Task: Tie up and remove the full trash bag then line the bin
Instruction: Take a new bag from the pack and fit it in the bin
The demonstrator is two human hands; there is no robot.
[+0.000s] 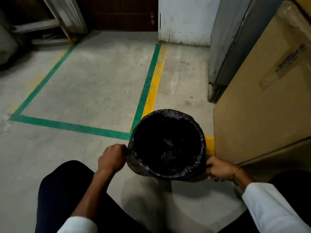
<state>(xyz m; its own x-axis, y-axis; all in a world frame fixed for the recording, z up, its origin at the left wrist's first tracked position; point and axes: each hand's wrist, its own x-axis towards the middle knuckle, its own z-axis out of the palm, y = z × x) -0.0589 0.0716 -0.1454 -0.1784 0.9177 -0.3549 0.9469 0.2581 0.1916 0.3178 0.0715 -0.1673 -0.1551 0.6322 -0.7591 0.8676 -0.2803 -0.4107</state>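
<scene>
A round bin stands on the concrete floor, lined with a black trash bag (193,169) whose edge is folded over the rim. The inside is dark; crumpled black plastic shows at the bottom. My left hand (112,158) is at the bin's left side, fingers curled, pinching the folded bag edge by the rim. My right hand (218,169) grips the bag edge on the right side of the rim. The bin's own wall is almost fully covered by the bag.
A tall beige cabinet (262,105) stands close to the right of the bin. Behind it is a grey metal door frame (223,56). Green (146,84) and yellow (155,84) floor lines run past the bin. My knees in dark trousers flank the view's lower part.
</scene>
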